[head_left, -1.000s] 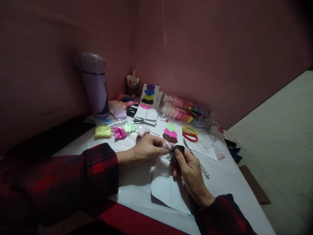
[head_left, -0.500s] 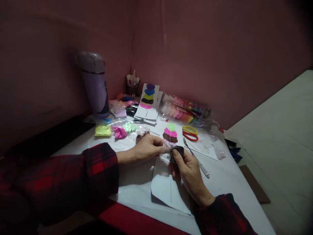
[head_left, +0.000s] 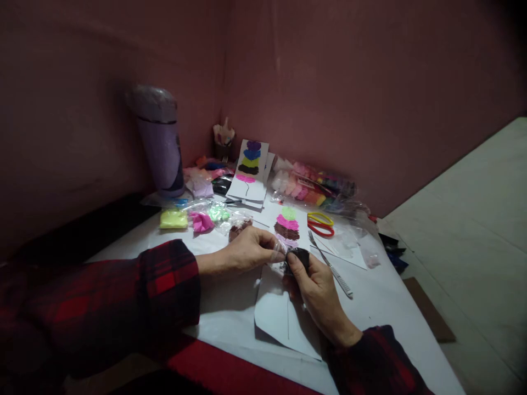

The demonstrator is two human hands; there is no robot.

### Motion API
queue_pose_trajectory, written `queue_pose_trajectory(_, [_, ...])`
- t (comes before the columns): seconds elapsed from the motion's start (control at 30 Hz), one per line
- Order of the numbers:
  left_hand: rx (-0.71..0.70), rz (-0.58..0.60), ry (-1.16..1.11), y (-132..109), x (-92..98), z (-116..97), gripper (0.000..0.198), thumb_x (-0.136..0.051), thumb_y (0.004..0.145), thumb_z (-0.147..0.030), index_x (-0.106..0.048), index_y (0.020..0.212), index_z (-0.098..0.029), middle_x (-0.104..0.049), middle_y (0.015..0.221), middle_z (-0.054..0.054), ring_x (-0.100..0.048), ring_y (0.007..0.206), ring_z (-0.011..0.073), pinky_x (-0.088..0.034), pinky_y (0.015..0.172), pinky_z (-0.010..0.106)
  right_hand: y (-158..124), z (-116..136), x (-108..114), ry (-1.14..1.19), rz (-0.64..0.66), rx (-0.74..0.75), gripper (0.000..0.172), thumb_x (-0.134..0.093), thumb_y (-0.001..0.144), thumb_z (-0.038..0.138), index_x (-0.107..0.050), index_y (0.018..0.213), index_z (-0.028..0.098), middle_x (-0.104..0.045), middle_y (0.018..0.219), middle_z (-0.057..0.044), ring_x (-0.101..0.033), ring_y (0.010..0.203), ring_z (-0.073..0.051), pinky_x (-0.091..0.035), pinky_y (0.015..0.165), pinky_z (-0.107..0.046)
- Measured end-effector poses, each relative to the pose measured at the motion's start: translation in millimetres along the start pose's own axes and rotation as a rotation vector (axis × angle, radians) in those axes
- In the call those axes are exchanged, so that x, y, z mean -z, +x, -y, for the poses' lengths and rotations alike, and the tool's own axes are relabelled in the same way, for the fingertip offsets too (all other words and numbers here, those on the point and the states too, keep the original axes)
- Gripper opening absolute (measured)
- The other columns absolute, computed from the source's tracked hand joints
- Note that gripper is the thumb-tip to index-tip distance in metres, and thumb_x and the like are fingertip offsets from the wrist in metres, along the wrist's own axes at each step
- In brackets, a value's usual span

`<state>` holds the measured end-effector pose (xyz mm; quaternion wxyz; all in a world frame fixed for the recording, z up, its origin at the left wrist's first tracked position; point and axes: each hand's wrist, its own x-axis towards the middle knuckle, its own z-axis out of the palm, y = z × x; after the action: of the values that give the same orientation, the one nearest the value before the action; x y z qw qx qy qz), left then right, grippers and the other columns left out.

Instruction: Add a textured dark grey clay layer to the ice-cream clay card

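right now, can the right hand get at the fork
Probably yes: the fork lies just beside the right hand, its handle uncovered. But that hand holds the black clay packet, so it would likely have to let go first.

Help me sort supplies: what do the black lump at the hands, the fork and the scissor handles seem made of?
Black lump: perhaps clay, going by its dark, opaque mass; finish unclear.
Fork: probably metal, dull grey, thinly pronged.
Scissor handles: likely smooth plastic, bright even colour.
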<state>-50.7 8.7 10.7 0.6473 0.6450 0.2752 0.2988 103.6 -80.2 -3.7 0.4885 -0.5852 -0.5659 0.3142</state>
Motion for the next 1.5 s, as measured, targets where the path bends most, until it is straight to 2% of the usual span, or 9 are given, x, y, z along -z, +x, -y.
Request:
queue_pose_trajectory(0.5, [0.006, 0.04, 0.042, -0.1, 0.0, 0.7, 0.038, -0.076, 0.061, -0.046, -0.057, 0.062, -0.013, -0.047, 0.057, -0.003, -0.039, 0.056, 0.0092, -0.028, 0.055, 0.023, -0.4, -1.0, 1.1, -0.067, 0.035, 0.066, 0.035, -0.051, 0.094, 0.043, -0.049, 0.068, 0.02, -0.054, 0.05, 0.004, -0.047, 0.04, -0.009, -0.036, 0.039, -0.021])
queue_pose_trajectory(0.8, [-0.01, 0.072, 0.048, 0.2, 0.6, 2.6, 0.04, -0.075, 0.063, -0.047, -0.055, 0.061, -0.013, -0.046, 0.057, -0.003, -0.038, 0.056, 0.0086, -0.028, 0.054, 0.022, -0.7, -3.4, 1.8, -0.12, 0.047, 0.098, 0.033, -0.05, 0.094, 0.04, -0.049, 0.068, 0.02, -0.053, 0.051, 0.004, -0.046, 0.043, -0.01, -0.035, 0.042, -0.022])
queue_pose_trajectory(1.03, [0.011, 0.061, 0.03, -0.1, -1.0, 1.2, 0.042, -0.079, 0.06, -0.047, -0.054, 0.059, -0.013, -0.046, 0.055, -0.004, -0.039, 0.055, 0.008, -0.028, 0.053, 0.022, -0.1, -3.2, 1.8, -0.161, 0.049, 0.125, 0.032, -0.049, 0.095, 0.039, -0.048, 0.068, 0.021, -0.053, 0.054, 0.003, -0.047, 0.047, -0.01, -0.036, 0.045, -0.023])
queue_pose_trajectory(1.5, [-0.013, 0.064, 0.022, 0.7, -1.6, 3.4, 0.038, -0.078, 0.063, -0.043, -0.056, 0.059, -0.012, -0.049, 0.054, -0.003, -0.041, 0.054, 0.0077, -0.03, 0.052, 0.021, -0.8, -2.6, 2.5, -0.198, 0.057, 0.136, 0.03, -0.049, 0.095, 0.036, -0.048, 0.07, 0.021, -0.053, 0.054, 0.004, -0.047, 0.048, -0.011, -0.036, 0.047, -0.024])
